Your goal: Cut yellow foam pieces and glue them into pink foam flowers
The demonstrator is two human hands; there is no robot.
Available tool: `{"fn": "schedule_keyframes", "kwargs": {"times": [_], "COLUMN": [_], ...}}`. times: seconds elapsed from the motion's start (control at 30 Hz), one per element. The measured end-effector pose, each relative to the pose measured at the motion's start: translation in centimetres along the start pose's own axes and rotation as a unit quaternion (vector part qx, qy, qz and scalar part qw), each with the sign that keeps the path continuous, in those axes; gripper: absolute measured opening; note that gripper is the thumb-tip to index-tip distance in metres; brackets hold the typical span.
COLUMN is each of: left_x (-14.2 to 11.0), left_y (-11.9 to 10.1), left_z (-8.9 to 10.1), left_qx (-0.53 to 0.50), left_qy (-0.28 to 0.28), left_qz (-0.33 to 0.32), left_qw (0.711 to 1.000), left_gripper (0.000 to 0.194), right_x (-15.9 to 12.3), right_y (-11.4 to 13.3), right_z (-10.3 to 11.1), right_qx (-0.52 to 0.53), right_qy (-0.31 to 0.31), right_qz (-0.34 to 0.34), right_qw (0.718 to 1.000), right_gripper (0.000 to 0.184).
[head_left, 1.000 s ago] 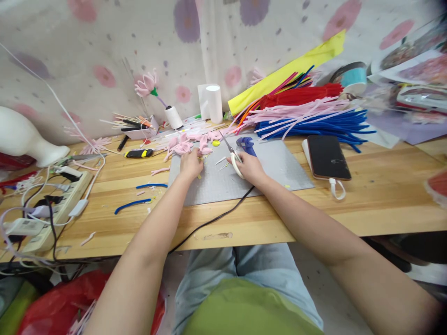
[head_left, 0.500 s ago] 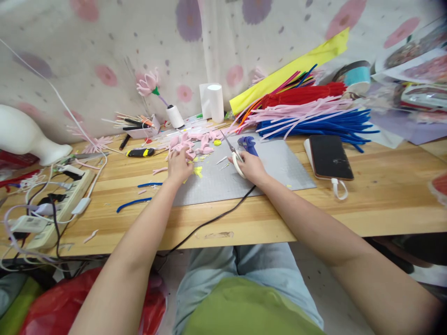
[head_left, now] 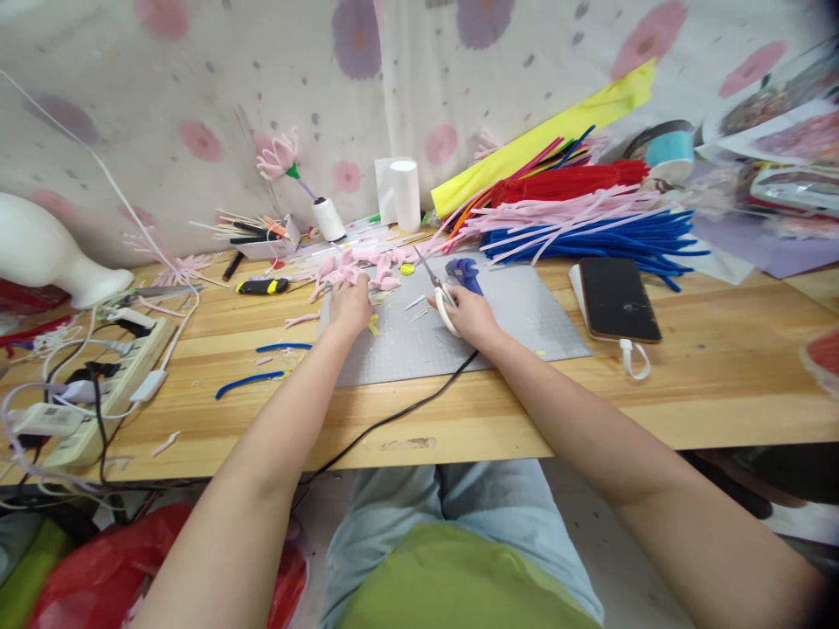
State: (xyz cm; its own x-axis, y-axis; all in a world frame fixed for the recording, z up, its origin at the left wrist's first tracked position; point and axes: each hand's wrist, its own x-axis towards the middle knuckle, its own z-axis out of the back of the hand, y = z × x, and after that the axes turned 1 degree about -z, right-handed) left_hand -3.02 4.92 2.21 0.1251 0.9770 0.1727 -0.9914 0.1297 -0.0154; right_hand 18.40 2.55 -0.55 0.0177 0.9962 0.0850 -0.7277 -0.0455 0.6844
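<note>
My right hand (head_left: 473, 316) is closed round the white handles of a pair of scissors (head_left: 447, 313), whose blades point away and to the left above the grey cutting mat (head_left: 524, 323). Beside it lies a blue glue gun (head_left: 464, 273). My left hand (head_left: 350, 306) is palm down at the mat's left part, fingers slightly apart and partly hidden. Just beyond its fingers are pink fuzzy petal pieces (head_left: 386, 273). Yellow scraps (head_left: 373, 325) lie against its right side. A yellow oval piece (head_left: 407, 269) and thin white-tipped bits (head_left: 415, 303) lie between the hands.
Bundles of blue (head_left: 590, 238), pink and red pipe cleaners lie at the back right. A phone (head_left: 620, 299) with a white cable is at right. A pink flower (head_left: 279, 155) stands in a white spool. The power strip (head_left: 124, 384) and a yellow-black cutter (head_left: 262, 286) are left.
My left hand has shifted a little to the right over the mat, covering part of the yellow scraps. The right hand and scissors have stayed in place.
</note>
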Motion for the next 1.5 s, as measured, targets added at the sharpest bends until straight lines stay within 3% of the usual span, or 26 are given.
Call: {"fn": "schedule_keyframes", "kwargs": {"times": [0.2, 0.33, 0.43, 0.53, 0.6, 0.67, 0.7, 0.77, 1.0, 1.17, 1.37, 1.5], "left_x": [0.2, -0.4, -1.5, -2.9, -3.7, -4.2, -4.4, -4.7, -4.9, -5.0, -4.9, -4.8], "left_y": [1.1, 1.3, -0.1, -2.7, -4.4, -5.8, -6.3, -6.7, -6.2, -5.6, -5.6, -5.8], "left_z": [-0.6, 0.3, 0.9, 0.4, -0.4, -1.2, -1.4, -1.7, -1.7, -1.6, -1.8, -2.0], "left_qx": [-0.025, -0.124, -0.236, -0.432, -0.585, -0.699, -0.728, -0.757, -0.764, -0.778, -0.763, -0.765], "left_qy": [-0.002, -0.084, -0.159, -0.16, -0.102, -0.037, -0.015, 0.009, 0.037, 0.048, 0.045, 0.025], "left_qz": [-0.003, 0.027, 0.066, 0.132, 0.191, 0.207, 0.208, 0.203, 0.173, 0.183, 0.167, 0.18], "left_qw": [1.0, 0.988, 0.957, 0.878, 0.782, 0.683, 0.653, 0.621, 0.621, 0.599, 0.623, 0.618], "left_gripper": [0.044, 0.042, 0.04, 0.04, 0.035, 0.033, 0.035, 0.038, 0.042, 0.038, 0.046, 0.045], "right_x": [-0.1, -0.1, -0.3, -0.5, -0.7, -0.7, -0.7, -0.7, -0.3, -0.1, 0.1, 0.1], "right_y": [0.1, 0.2, 0.6, 1.5, 2.0, 2.3, 2.3, 2.2, 2.0, 1.9, 1.8, 2.0], "right_z": [0.2, 0.1, -0.3, -0.8, -1.0, -1.1, -1.1, -1.2, -1.7, -1.9, -2.1, -2.1], "right_qx": [-0.001, 0.029, 0.145, 0.328, 0.409, 0.448, 0.456, 0.459, 0.446, 0.457, 0.46, 0.464], "right_qy": [0.002, -0.008, 0.018, 0.08, 0.098, 0.1, 0.101, 0.102, 0.101, 0.092, 0.093, 0.08], "right_qz": [-0.006, -0.005, -0.023, -0.056, -0.062, -0.05, -0.041, -0.031, -0.049, -0.061, -0.053, -0.058], "right_qw": [1.0, 1.0, 0.989, 0.939, 0.905, 0.887, 0.883, 0.882, 0.888, 0.883, 0.881, 0.88], "right_gripper": [0.043, 0.039, 0.038, 0.041, 0.046, 0.05, 0.05, 0.049, 0.048, 0.047, 0.045, 0.046]}}
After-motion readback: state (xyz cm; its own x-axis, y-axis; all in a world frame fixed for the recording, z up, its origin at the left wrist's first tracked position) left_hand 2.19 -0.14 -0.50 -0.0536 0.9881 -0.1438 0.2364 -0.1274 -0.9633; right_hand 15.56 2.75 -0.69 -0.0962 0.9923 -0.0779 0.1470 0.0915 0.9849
